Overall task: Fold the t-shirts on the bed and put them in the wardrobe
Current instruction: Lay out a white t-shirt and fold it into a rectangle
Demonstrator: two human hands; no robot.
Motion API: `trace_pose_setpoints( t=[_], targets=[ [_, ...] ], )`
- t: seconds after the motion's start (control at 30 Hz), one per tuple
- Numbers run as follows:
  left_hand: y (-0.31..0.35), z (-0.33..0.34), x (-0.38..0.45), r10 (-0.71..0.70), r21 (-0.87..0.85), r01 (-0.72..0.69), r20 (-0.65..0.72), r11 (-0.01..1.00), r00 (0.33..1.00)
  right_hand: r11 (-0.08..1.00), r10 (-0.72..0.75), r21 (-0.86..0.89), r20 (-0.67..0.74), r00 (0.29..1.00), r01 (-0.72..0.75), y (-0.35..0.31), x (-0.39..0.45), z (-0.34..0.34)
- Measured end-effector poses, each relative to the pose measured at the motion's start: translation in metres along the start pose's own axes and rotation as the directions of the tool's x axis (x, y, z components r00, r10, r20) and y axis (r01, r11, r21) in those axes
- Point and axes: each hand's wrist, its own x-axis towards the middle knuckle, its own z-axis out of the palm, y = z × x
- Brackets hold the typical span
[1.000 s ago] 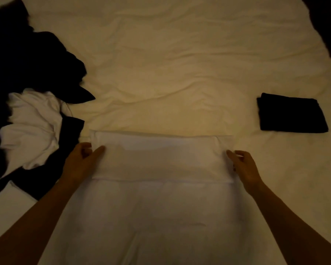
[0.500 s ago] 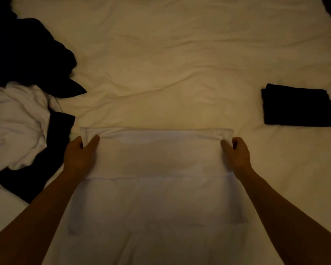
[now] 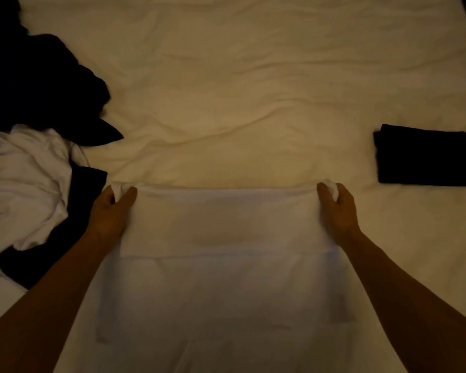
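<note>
Evidently mid-fold, the left hand (image 3: 111,211) and right hand (image 3: 336,208) each pinched a far corner of the white t-shirt (image 3: 226,265) stretched between them on the bed (image 3: 240,90); next, likely another fold towards the person.

Both bare forearms reach forward from the lower corners, spread well apart and roughly level. The left hand (image 3: 111,211) lies knuckles-up, thumb and forefinger pinching a small bunch of white cloth. The right hand (image 3: 337,211) mirrors it, its grip likewise closed on bunched white cloth.
</note>
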Motion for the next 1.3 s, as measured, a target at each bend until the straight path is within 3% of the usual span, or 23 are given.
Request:
trace_pose_setpoints(
  t=[0.17, 0.27, 0.43, 0.53, 0.67, 0.9, 1.1, 1.23, 1.3],
  targets=[
    [0.035, 0.009, 0.025, 0.15, 0.04, -0.148, -0.064, 0.988, 0.987, 0.999, -0.021, 0.023, -0.139, 0.99, 0.025, -0.027, 0.036, -0.003],
    [0.042, 0.021, 0.034, 0.115, 0.068, -0.112, -0.041, 0.991, 0.992, 1.0, -0.015, -0.028, -0.07, 0.997, 0.013, -0.027, 0.048, 0.002],
    [0.032, 0.02, 0.029, 0.066, 0.145, -0.063, -0.016, 0.987, 0.998, 0.978, 0.16, -0.145, 0.071, 0.985, -0.149, -0.012, 0.049, 0.006],
    [0.028, 0.015, 0.029, -0.043, 0.018, 0.042, 0.054, 0.999, 0.998, 0.955, 0.168, -0.265, 0.118, 0.979, -0.132, -0.009, 0.056, 0.001],
    [0.036, 0.005, 0.031, -0.093, -0.05, 0.101, 0.146, 0.994, 0.985, 0.989, 0.087, -0.131, 0.171, 0.981, -0.065, -0.02, 0.062, -0.011],
    [0.034, -0.01, 0.008, 0.006, -0.057, 0.0, 0.095, 0.998, 0.995, 0.987, 0.049, 0.146, 0.156, 0.986, -0.072, -0.03, 0.036, -0.027],
    [0.024, -0.03, -0.051, 0.141, 0.057, -0.144, 0.047, 0.988, 0.989, 0.99, -0.046, 0.137, 0.202, 0.978, 0.018, -0.029, -0.013, -0.069],
    [-0.003, -0.051, -0.105, 0.369, 0.193, -0.394, 0.155, 0.899, 0.917, 0.991, -0.1, 0.113, 0.212, 0.972, 0.077, -0.004, -0.057, -0.092],
    [-0.043, -0.064, -0.116, 0.33, 0.332, -0.38, 0.197, 0.864, 0.923, 0.993, -0.094, 0.086, 0.224, 0.97, 0.077, 0.021, -0.079, -0.098]
  ],
)
